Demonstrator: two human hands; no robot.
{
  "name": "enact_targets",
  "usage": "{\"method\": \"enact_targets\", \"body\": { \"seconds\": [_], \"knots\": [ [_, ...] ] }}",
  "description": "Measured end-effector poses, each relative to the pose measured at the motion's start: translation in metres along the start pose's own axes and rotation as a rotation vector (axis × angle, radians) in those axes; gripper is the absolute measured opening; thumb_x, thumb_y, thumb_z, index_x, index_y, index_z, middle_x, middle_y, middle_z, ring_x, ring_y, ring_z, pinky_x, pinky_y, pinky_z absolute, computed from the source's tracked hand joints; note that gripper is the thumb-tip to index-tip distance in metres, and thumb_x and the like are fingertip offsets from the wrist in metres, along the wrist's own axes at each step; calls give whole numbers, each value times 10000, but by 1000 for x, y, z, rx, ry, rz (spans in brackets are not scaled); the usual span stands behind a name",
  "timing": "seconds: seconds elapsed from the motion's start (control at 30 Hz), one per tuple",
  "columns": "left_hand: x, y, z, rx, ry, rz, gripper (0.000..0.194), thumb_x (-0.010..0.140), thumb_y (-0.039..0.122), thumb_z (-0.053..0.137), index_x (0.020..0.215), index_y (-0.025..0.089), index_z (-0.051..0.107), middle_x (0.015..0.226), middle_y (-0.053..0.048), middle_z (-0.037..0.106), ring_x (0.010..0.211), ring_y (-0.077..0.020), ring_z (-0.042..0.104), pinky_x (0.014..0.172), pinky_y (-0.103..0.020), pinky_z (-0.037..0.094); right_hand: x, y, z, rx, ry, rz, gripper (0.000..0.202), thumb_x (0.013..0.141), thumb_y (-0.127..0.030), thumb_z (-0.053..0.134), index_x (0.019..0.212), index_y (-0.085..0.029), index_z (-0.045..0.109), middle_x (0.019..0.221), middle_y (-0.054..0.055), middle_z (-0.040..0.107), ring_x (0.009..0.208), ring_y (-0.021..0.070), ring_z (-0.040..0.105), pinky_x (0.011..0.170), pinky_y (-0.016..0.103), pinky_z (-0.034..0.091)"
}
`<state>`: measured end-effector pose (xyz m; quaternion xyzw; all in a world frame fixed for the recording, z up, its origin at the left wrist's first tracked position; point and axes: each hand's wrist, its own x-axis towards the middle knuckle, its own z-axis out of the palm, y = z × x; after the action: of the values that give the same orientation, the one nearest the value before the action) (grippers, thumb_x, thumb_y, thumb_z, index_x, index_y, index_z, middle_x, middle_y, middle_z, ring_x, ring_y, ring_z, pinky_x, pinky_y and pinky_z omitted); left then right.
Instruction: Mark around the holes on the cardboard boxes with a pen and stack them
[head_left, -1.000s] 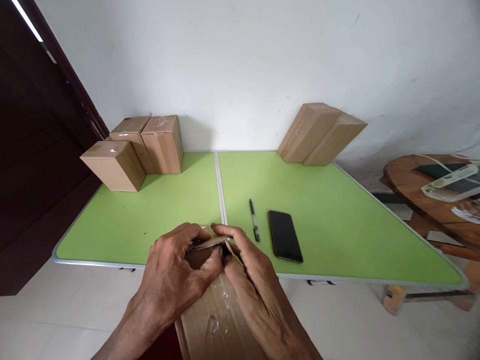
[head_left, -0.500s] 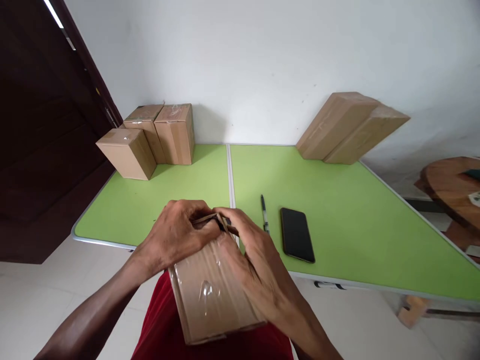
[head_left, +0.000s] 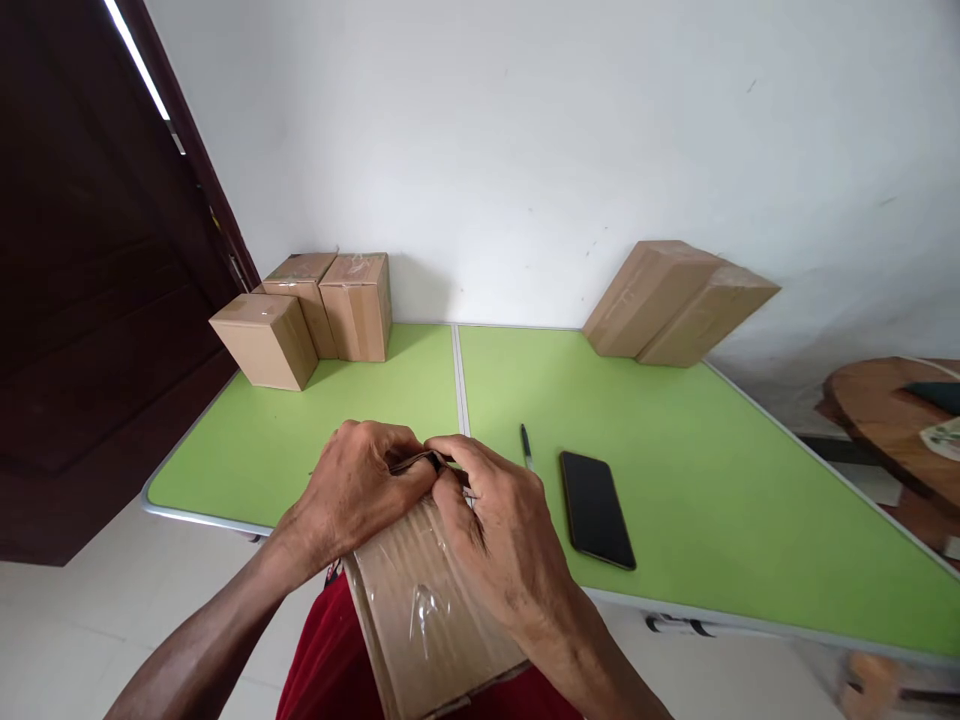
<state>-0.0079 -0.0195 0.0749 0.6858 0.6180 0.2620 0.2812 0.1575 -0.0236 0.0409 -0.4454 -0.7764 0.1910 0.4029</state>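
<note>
A taped cardboard box (head_left: 429,606) is held up close to my body, just off the table's front edge. My left hand (head_left: 367,492) grips its far top end, fingers bent over the rim. On the other side, my right hand (head_left: 495,525) pinches the same end, thumb and fingers at the flap edges. Between the two thumbs a small dark gap shows at the flaps; what lies inside is hidden. Clear tape on the box's near face shines. Right of my hands, a pen (head_left: 526,445) and a black smartphone (head_left: 597,510) lie on the table.
The green folding table (head_left: 720,480) stands against a white wall. Several cardboard boxes (head_left: 356,315) are grouped at its back left, and more boxes (head_left: 675,305) lean together at the back right. A dark door (head_left: 97,280) is at left, a round wooden table (head_left: 877,410) at far right.
The view has tilted up, so the table and its things sit lower in the picture. Both hands stay on the box's end, with the right fingers slightly shifted.
</note>
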Motion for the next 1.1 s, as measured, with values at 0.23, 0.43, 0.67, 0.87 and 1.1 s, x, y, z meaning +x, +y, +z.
{"method": "enact_targets", "body": {
  "seconds": [0.23, 0.43, 0.67, 0.87, 1.1],
  "knots": [
    [5, 6, -4, -11, 12, 76, 226, 812, 174, 575, 589, 207, 592, 558, 53, 550, 572, -115, 450, 582, -284, 322, 12, -5, -9, -115, 41, -86, 353, 929, -29, 459, 967, -211, 758, 884, 61, 835, 716, 213, 766, 667, 323, 550],
    [-6, -1, 10, 3, 74, 133, 207, 825, 127, 591, 636, 205, 625, 611, 47, 605, 587, -114, 476, 603, -288, 323, 2, -6, -22, 4, -55, -13, 318, 961, -91, 475, 1061, -203, 755, 976, 78, 834, 853, 236, 802, 790, 368, 616],
    [-11, -1, 15, -38, 13, 231, 255, 994, 210, 594, 848, 215, 803, 863, -43, 801, 762, -189, 723, 721, -315, 515, -8, 5, -31, 33, -195, 141, 202, 976, -196, 498, 996, -227, 697, 936, 71, 799, 808, 237, 764, 767, 376, 604],
    [-23, 2, 26, 200, -2, 412, 321, 1069, 260, 511, 1270, 180, 748, 1110, -128, 810, 940, -271, 781, 829, -437, 638, 0, 7, -46, -280, -381, 234, 358, 1028, -210, 471, 684, -270, 393, 594, -21, 515, 529, 151, 391, 615, 349, 319],
    [-58, -12, 32, 580, 63, 564, 1566, 618, 900, 849, 1780, 168, 99, 1727, -332, 436, 1604, -595, 394, 1206, -836, 404, -2, 0, -55, -336, -267, 213, 391, 1028, -164, 487, 655, -250, 408, 569, -34, 476, 562, 147, 369, 644, 339, 290]
  ]
}}
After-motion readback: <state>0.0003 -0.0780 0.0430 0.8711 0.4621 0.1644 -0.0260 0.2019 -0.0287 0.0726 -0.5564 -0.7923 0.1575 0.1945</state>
